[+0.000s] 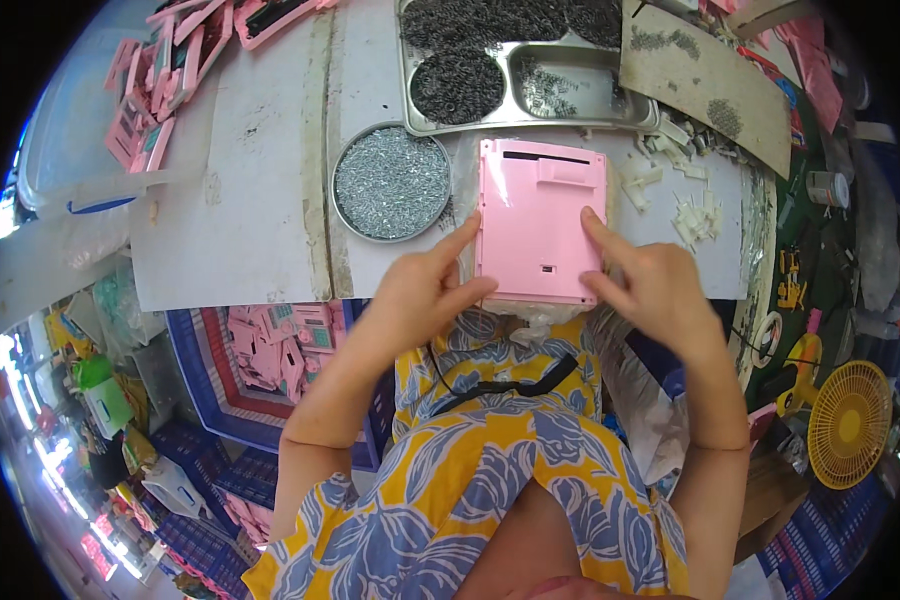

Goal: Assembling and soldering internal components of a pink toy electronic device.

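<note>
A pink plastic casing [540,225], roughly rectangular with a dark slot along its far edge and a small window near its front, lies flat before me. Under it, clear plastic wrap [532,312] shows at the table's front edge. My left hand [422,290] grips the casing's left side, index finger along the edge and thumb at the near corner. On the opposite side my right hand [655,288] holds the right edge between index finger and thumb. Left of the casing stands a round dish [344,222] full of small silvery screws or pins.
A steel tray [590,124] of dark springs stands behind. White plastic parts [698,218] lie at right beside a board [715,95] with small pieces. Pink casings [165,90] pile up far left. A blue crate [196,370] of pink parts sits below left; a yellow fan [850,425] stands right.
</note>
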A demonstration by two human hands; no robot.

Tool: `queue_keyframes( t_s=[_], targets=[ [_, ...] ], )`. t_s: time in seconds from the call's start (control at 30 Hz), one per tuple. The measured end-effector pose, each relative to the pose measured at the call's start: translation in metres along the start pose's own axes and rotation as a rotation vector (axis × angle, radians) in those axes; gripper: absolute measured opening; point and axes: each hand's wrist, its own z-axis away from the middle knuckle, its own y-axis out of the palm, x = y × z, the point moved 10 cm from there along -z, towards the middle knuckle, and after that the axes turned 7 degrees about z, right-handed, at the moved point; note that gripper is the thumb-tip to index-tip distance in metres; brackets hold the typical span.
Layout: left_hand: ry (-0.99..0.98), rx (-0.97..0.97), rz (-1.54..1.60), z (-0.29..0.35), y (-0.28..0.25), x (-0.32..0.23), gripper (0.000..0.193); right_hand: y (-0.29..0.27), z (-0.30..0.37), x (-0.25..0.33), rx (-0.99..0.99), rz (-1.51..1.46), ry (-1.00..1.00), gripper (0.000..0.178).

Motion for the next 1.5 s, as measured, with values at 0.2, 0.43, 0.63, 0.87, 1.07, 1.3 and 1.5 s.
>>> queue_keyframes(
  t_s=[0.2, 0.43, 0.63, 0.87, 1.07, 1.3, 1.5],
  targets=[
    [0.425, -0.404, -0.484, -0.032, -0.094, -0.013, 0.023, -0.156, -0.041, -0.079, -1.061, -0.664, -0.023, 0.029],
    [0.441, -0.374, -0.47, -0.048, -0.089, -0.001, 0.016, -0.192, -0.195, -0.033, -0.692, -0.814, -0.26, 0.038],
    [0.434, -0.309, -0.378, -0.03, -0.071, -0.028, 0.023, -0.148, -0.152, 0.024, -0.37, -1.253, -0.331, 0.047],
    [0.711, -0.142, -0.082, -0.005, 0.0, -0.089, 0.026, -0.096, -0.04, 0.065, -0.414, -1.556, -0.325, 0.039],
    [0.69, -0.101, 0.007, -0.004, 0.009, -0.089, 0.014, -0.093, -0.022, 0.067, -0.405, -1.591, -0.421, 0.03],
    [0.629, -0.105, 0.113, -0.01, 0.008, -0.087, 0.014, -0.085, -0.027, 0.071, -0.346, -1.611, -0.424, 0.031],
    [0.559, -0.135, -0.005, -0.011, 0.001, -0.078, 0.02, -0.077, -0.034, 0.076, -0.345, -1.55, -0.383, 0.031]
  ],
)
